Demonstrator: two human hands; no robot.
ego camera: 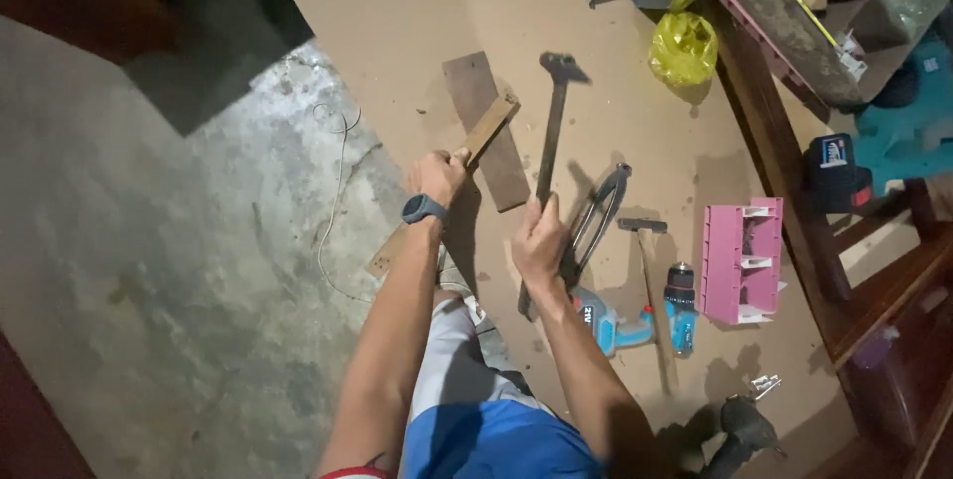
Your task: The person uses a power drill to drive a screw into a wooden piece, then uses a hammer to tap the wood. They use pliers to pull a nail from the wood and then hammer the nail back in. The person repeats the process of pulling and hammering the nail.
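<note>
The hammer point(549, 156) is held up over the brown board point(417, 12) that covers the floor, its metal head pointing away from the person. The right hand point(541, 241) is closed around the lower part of its handle. Just left of the hammer, the left hand point(437, 176) is closed on a narrow wooden strip point(467, 161), which lies slanted across a dark flat plank point(486, 132). Just right of the hammer lie black pincers point(596, 216), then a second hammer point(650, 285) and a blue drill point(635, 325). Further right of the hammer stands a pink plastic tray point(743, 261). Beyond the hammer's head, to the right, is a yellow plastic bag point(683, 45).
</note>
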